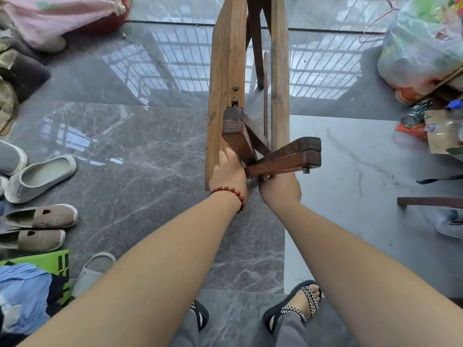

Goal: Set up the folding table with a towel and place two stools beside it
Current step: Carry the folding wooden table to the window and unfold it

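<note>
Head view: folding table (226, 71) stands folded on edge on marble floor (140, 151), centre to 12 o'clock. Left hand (226, 171), red bead bracelet (231, 192), grips the panel's near edge. Right hand (279, 187) sits under dark leg (285, 156); fingers hidden, grip can't tell. Shoes (40, 176) at 9 o'clock, plastic bag (421, 46) at 2.

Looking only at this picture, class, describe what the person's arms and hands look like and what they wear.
Both forearms are bare, with no sleeves in view. A bracelet of round dark-red beads circles the wrist of the left hand. The right hand shows no glove or wristband.
</note>
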Available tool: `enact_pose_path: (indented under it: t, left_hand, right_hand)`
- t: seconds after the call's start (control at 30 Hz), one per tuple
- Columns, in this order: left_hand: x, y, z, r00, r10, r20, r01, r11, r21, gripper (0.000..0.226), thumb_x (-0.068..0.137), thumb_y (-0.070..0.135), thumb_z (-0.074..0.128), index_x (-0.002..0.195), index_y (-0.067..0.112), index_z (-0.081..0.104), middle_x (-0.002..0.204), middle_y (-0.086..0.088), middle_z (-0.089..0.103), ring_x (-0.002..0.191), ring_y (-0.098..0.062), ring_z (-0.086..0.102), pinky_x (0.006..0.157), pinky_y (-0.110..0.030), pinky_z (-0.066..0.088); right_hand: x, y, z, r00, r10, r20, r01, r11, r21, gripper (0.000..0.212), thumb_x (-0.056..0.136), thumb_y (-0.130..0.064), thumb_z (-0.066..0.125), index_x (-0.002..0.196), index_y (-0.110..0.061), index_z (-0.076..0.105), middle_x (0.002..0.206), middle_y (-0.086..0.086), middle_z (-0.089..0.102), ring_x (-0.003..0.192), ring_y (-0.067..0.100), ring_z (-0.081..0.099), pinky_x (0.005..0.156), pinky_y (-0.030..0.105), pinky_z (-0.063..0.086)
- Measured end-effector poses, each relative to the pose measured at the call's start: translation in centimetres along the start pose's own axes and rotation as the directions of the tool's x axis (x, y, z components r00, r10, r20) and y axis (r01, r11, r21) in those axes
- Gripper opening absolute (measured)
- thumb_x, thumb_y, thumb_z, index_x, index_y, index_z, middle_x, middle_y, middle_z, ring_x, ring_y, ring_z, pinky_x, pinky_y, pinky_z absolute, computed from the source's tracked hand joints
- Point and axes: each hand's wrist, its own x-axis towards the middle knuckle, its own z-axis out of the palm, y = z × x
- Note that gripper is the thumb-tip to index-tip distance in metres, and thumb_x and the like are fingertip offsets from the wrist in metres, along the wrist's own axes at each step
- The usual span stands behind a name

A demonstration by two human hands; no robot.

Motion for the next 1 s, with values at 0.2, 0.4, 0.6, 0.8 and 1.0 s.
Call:
enact_pose_path:
  t: [0.2, 0.4, 0.6, 0.8, 1.0]
  left_hand:
    - [1.1, 0.3, 0.8, 0.998, -0.035, 0.052, 0.044, 0.983, -0.18, 0.068, 0.084, 0.009, 0.052, 0.144, 0.006, 0.021, 0.148, -0.017, 0.022, 0.123, -0.04, 0.043, 0.099, -0.046, 0.042]
    - [0.9, 0.1, 1.4, 0.998, -0.011, 0.057, 0.027, 0.958, -0.284, 0.077, 0.075, 0.006, 0.054, 0.145, 0.006, 0.02, 0.148, -0.015, 0.018, 0.132, -0.034, 0.029, 0.11, -0.039, 0.032]
    - [0.3, 0.0, 0.2, 0.999, -0.032, 0.043, 0.042, 0.963, -0.268, 0.06, 0.083, 0.002, 0.043, 0.139, 0.016, 0.029, 0.147, -0.012, 0.023, 0.121, -0.038, 0.044, 0.095, -0.048, 0.045]
    - [-1.5, -0.2, -1.1, 0.974, -0.128, 0.185, 0.203, 0.856, -0.475, 0.099, 0.048, 0.048, 0.054, 0.139, 0.019, 0.027, 0.127, -0.016, 0.051, 0.109, -0.034, 0.055, 0.09, -0.052, 0.049]
    - [-2.4, -0.2, -1.5, 0.875, -0.377, 0.305, 0.462, 0.456, -0.761, 0.053, 0.089, 0.003, 0.048, 0.14, 0.008, 0.038, 0.128, -0.015, 0.051, 0.092, -0.02, 0.053, 0.084, -0.03, 0.044]
  right_hand:
    - [0.8, 0.4, 0.1, 0.994, 0.067, 0.092, -0.076, 0.992, 0.104, 0.025, 0.086, -0.013, 0.055, 0.111, -0.01, 0.059, 0.098, 0.007, 0.058, 0.096, 0.029, 0.057, 0.073, 0.027, 0.038]
    - [0.1, 0.2, -0.2, 0.99, 0.049, 0.133, -0.081, 0.964, 0.253, 0.028, 0.086, 0.0, 0.048, 0.111, -0.009, 0.057, 0.098, 0.003, 0.053, 0.09, 0.02, 0.049, 0.075, 0.025, 0.037]
    - [0.1, -0.3, 0.4, 0.973, 0.191, 0.13, -0.228, 0.888, 0.399, 0.014, 0.093, -0.006, 0.043, 0.101, -0.011, 0.054, 0.091, 0.0, 0.056, 0.088, 0.018, 0.049, 0.069, 0.019, 0.031]
    - [-0.9, 0.7, -0.7, 0.981, 0.138, 0.135, -0.185, 0.874, 0.45, 0.013, 0.087, -0.011, 0.059, 0.1, -0.011, 0.058, 0.098, 0.007, 0.064, 0.097, 0.025, 0.06, 0.062, 0.02, 0.043]
    - [-2.4, 2.1, -0.6, 0.92, 0.302, 0.251, -0.381, 0.532, 0.756, 0.055, 0.081, -0.018, 0.073, 0.13, -0.014, 0.049, 0.128, 0.0, 0.052, 0.116, 0.015, 0.052, 0.085, 0.024, 0.041]
